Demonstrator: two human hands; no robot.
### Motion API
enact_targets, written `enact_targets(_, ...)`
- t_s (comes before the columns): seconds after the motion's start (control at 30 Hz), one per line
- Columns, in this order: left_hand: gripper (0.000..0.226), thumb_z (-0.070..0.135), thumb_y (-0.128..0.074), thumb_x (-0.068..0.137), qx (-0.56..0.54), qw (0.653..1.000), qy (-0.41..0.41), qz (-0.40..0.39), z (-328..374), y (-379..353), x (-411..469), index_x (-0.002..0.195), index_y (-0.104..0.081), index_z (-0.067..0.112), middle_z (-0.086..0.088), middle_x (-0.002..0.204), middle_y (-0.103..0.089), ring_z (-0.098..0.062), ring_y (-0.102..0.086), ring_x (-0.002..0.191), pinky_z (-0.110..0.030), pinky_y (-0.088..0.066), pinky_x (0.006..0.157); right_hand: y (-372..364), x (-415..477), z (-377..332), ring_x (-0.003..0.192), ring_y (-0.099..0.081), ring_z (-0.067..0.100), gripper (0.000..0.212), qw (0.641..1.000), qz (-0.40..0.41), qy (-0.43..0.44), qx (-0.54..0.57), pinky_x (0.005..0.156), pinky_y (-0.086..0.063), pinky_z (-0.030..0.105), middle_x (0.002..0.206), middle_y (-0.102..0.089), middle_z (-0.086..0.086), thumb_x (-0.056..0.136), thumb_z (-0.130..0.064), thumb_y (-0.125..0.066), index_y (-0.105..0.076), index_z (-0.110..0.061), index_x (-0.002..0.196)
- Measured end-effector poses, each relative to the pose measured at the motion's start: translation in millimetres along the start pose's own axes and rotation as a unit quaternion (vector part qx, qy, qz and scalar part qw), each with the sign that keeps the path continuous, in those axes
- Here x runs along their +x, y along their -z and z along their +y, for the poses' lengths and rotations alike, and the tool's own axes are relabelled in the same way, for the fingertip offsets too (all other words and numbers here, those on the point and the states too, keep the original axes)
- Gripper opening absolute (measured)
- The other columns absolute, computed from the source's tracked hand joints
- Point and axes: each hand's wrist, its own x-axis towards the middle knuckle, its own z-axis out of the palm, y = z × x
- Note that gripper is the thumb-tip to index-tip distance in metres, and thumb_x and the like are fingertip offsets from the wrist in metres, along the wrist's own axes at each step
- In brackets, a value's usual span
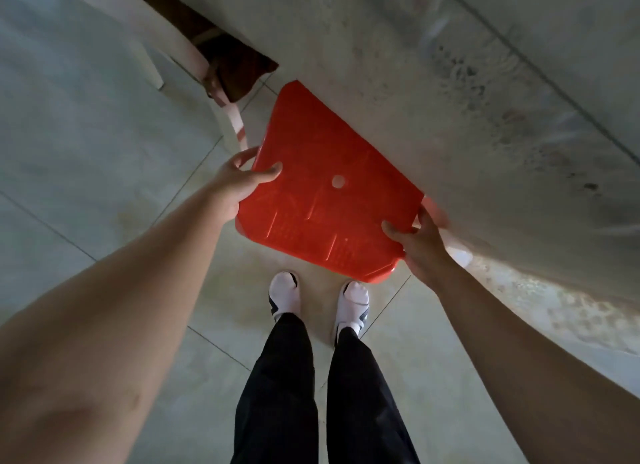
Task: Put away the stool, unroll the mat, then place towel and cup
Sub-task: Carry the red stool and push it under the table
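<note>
A red plastic stool [311, 172] with a small round hole in its square seat sits in front of my feet, its far side tucked under the edge of a grey stone table [450, 82]. My left hand [242, 183] grips the seat's left edge, thumb on top. My right hand [420, 247] grips the near right corner, thumb on top as well. The stool's legs are hidden beneath the seat. No mat, towel or cup is in view.
A white plastic chair [180, 44] stands at the upper left, with a dark brown object [239, 68] beneath it. The pale tiled floor [86, 172] spreads to the left and behind. My feet in white socks [318, 297] stand just before the stool.
</note>
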Motion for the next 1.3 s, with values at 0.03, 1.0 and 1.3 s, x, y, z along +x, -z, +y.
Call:
enact_targets(0.03,0.078,0.034,-0.083,0.065,0.007,1.0,0.002,0.003,1.2,-1.9,3.2,0.135,-0.049,0.035,-0.001,0.125,-0.062,-0.019,-0.063,0.095,-0.042,-0.048,0.084,-0.4,2.3,2.4,0.113,-0.06,0.026,0.084,1.0,0.01,-0.002,-0.001,0.095,-0.05,0.054,0.133,-0.056,0.008,0.071,-0.007,-0.081,-0.038,-0.024,0.141)
enact_targets(1.0,0.065,0.039,-0.082,0.067,-0.075,0.988,0.135,0.003,10.2,-26.7,42.0,0.115,-0.049,0.01,-0.013,0.111,-0.066,-0.028,-0.065,0.084,-0.05,-0.053,0.087,-32.0,5.9,12.2,0.101,-0.059,0.025,0.074,0.964,0.061,-0.227,0.127,0.084,-0.056,0.053,0.123,-0.054,0.008,0.071,-0.057,-0.073,-0.046,-0.015,0.125)
enact_targets(1.3,0.062,0.008,-0.069,0.084,-0.178,0.982,0.019,0.054,32.9,-47.5,54.5,0.139,-0.045,0.018,-0.01,0.137,-0.054,-0.023,-0.06,0.115,-0.035,-0.055,0.092,-29.2,26.7,-5.8,0.072,-0.054,0.014,0.034,0.965,0.143,-0.118,0.187,0.07,-0.061,0.038,0.081,-0.051,0.007,0.082,-0.024,-0.074,-0.052,-0.006,0.099)
